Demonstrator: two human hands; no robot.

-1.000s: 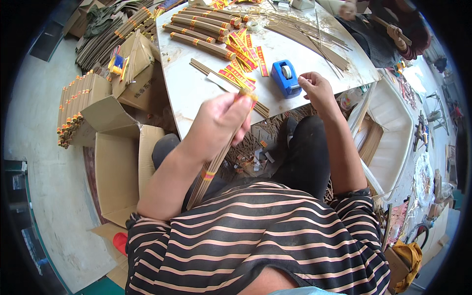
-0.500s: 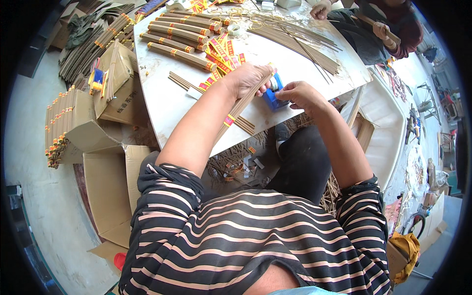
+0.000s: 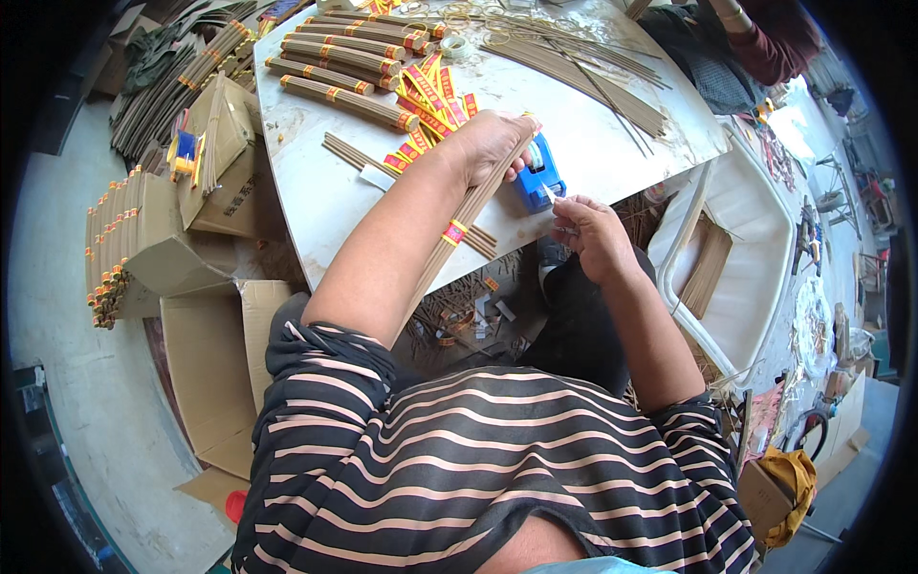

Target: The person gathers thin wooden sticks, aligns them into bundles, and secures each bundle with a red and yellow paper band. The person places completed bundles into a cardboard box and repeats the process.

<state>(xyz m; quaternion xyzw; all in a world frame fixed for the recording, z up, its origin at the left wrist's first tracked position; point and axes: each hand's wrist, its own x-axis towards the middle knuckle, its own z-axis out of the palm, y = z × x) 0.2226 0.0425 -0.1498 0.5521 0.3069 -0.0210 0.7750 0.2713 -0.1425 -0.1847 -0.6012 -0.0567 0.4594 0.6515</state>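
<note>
My left hand (image 3: 490, 150) is closed round a slanting bundle of brown incense sticks (image 3: 475, 199), with a red and yellow paper band (image 3: 454, 231) about its middle. Just right of that hand, a blue tape dispenser (image 3: 543, 174) stands near the table edge. My right hand (image 3: 595, 232) pinches the end of a short strip of tape (image 3: 550, 194) at the dispenser's near end. Under the bundle lie a few loose sticks (image 3: 478, 239). Beyond my left hand are red and yellow paper labels (image 3: 430, 100) in a loose pile.
Banded incense bundles (image 3: 335, 65) lie at the table's far left, loose sticks (image 3: 583, 84) at its far right. Cardboard boxes (image 3: 206, 383) stand on the left beside stacked bundles (image 3: 117, 239). A white tub (image 3: 755, 306) holds sticks at right. A co-worker's sleeve (image 3: 770, 48) shows far right.
My right hand has drawn back from the dispenser toward me, with tape now showing at its fingertips. My left hand keeps its hold on the bundle. The co-worker's hands have moved up, mostly out of view.
</note>
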